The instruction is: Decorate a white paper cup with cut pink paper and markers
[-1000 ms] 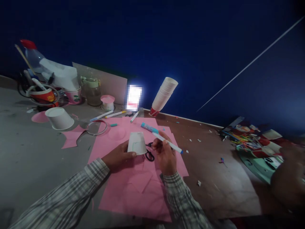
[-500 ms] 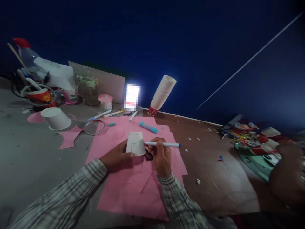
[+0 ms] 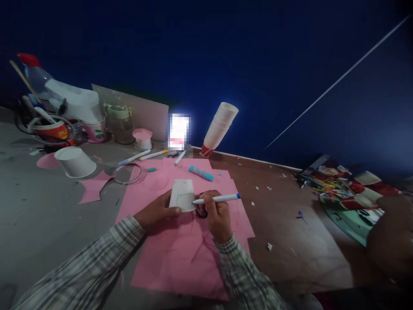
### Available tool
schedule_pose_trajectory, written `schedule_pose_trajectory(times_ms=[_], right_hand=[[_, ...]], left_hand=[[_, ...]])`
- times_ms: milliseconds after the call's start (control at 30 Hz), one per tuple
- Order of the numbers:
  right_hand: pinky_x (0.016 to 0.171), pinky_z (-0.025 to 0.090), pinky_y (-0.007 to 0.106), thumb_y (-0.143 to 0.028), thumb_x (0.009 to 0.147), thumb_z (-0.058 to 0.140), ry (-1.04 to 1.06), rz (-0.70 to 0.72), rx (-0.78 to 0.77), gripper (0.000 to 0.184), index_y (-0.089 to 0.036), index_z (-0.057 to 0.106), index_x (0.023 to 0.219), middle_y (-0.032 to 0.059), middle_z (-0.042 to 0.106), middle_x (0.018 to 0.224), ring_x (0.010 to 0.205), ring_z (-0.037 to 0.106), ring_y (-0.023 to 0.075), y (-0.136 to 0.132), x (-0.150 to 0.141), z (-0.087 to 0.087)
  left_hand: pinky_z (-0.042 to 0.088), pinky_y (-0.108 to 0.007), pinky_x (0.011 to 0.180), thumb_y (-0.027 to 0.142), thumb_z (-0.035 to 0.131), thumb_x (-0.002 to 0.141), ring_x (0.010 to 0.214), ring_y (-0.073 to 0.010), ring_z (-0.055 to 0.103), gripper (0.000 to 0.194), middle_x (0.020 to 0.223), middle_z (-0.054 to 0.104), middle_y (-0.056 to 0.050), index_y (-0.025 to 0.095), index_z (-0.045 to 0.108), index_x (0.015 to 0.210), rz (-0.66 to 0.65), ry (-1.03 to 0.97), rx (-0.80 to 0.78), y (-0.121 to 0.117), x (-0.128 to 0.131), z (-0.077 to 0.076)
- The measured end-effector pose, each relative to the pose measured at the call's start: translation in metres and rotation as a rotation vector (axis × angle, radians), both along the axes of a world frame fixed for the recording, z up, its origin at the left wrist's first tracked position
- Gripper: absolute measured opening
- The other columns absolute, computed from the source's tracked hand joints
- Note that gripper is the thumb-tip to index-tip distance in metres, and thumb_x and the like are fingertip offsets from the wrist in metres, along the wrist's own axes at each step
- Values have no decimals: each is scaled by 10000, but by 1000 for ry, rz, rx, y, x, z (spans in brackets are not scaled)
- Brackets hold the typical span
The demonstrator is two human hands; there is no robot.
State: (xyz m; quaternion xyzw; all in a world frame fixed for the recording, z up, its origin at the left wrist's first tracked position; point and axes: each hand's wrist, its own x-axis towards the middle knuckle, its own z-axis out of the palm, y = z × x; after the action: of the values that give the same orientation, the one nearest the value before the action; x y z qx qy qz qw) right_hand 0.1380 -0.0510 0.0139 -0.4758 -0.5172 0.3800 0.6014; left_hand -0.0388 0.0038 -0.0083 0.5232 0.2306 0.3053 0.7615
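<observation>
My left hand (image 3: pixel 159 212) grips a small white paper cup (image 3: pixel 182 193) from its left side, thumb near the lower edge. A green outline is drawn on the cup's face. My right hand (image 3: pixel 218 215) is closed round a white marker with a blue end (image 3: pixel 222 198); its tip is at the cup's right side, on or very near the surface. Black-handled scissors (image 3: pixel 201 212) lie partly hidden behind the cup and my right fingers. Beneath both hands are overlapping sheets of pink paper (image 3: pixel 180 271). A light-blue glue stick (image 3: pixel 201 173) rests on the paper just beyond.
A tall stack of paper cups (image 3: pixel 219 129) leans near the wall. Left are an upturned white cup (image 3: pixel 75 162), a tape ring (image 3: pixel 127 173), markers (image 3: pixel 154 155) and a glass jar (image 3: pixel 119 125). At right, a blurred person's arm (image 3: pixel 392 237) is beside a green tray (image 3: pixel 343 220).
My right hand has brought the marker leftward and down, its tip now at the cup's right side. The cup stays in my left hand. The view has shifted slightly.
</observation>
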Motion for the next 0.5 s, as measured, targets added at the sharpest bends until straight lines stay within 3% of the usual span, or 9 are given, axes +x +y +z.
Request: schedule_pose_trajectory(times_ms=[500], right_hand=[[444,352,222,-400,912,520,-31,81,-32,278,-171,571,762,-31,507,568,471,448,92,3,6,1]], left_hand=[[410,-403,962,312,782,677,1104,-293,571,593,1202,645,-119,163,552,1203,26,-42,-50,0,-1,-2]])
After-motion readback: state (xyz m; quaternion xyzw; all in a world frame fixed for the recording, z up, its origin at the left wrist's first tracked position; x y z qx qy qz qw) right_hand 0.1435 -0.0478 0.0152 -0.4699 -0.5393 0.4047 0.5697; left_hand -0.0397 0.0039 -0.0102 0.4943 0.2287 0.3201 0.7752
